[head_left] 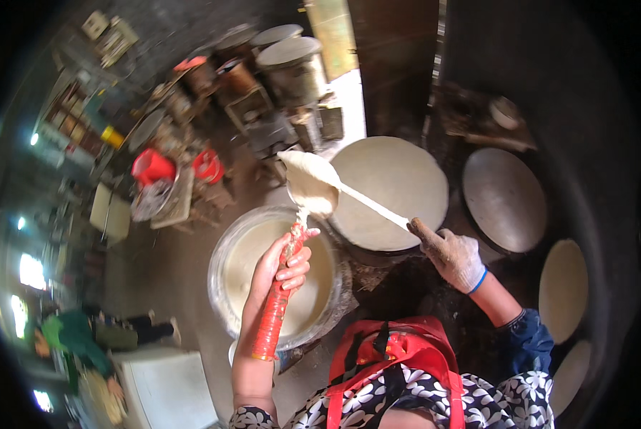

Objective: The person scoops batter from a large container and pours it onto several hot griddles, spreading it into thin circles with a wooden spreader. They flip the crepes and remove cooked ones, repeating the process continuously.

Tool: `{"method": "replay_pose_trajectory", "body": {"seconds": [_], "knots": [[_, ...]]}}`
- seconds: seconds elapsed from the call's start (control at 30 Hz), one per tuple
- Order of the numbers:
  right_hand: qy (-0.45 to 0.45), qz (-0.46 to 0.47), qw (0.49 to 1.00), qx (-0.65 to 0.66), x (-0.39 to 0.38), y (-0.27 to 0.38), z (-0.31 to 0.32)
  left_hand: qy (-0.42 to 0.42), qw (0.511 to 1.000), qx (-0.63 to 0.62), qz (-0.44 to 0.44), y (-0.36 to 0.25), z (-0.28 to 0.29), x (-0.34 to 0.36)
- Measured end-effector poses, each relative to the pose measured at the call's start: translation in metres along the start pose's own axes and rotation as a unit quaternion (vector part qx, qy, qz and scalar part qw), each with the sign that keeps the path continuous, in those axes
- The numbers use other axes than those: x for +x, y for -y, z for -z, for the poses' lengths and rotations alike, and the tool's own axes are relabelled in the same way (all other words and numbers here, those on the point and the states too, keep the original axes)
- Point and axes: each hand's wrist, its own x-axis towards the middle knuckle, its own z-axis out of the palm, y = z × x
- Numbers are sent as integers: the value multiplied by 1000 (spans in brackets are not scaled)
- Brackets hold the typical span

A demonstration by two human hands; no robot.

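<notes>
Two tool heads (310,179) overlap mid-frame, seemingly bracing each other: left hand (285,268) clasps red handle (272,314), right hand (455,259) pale rod (374,204).

A long-handled ladle (272,319), its ridged handle wrapped in red, is held aslant above the wide vat (216,280) of pale batter, its bowl thickly smeared. A slim whitish stick (375,204) slants up to that bowl; batter hides exactly where they meet.
</notes>
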Motion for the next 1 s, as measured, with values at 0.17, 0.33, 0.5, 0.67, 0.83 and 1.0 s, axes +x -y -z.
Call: {"method": "replay_pose_trajectory", "body": {"seconds": [0.17,0.33,0.5,0.67,0.83,1.0], "knots": [[0,-93,991,-101,-53,-80,27,110,956,-201,185,36,-32,89],[52,-167,970,-171,-117,-148,39,132,830,-431,328,85,-66,163],[120,-273,945,-133,-214,-184,42,55,790,-492,361,128,-87,220],[143,-336,915,-172,-308,-169,39,43,761,-494,419,153,-120,278],[199,-343,909,-129,-362,-173,38,29,778,-427,459,192,-192,350],[132,-435,890,39,-340,-159,16,-8,840,-300,452,232,-232,398]]}}
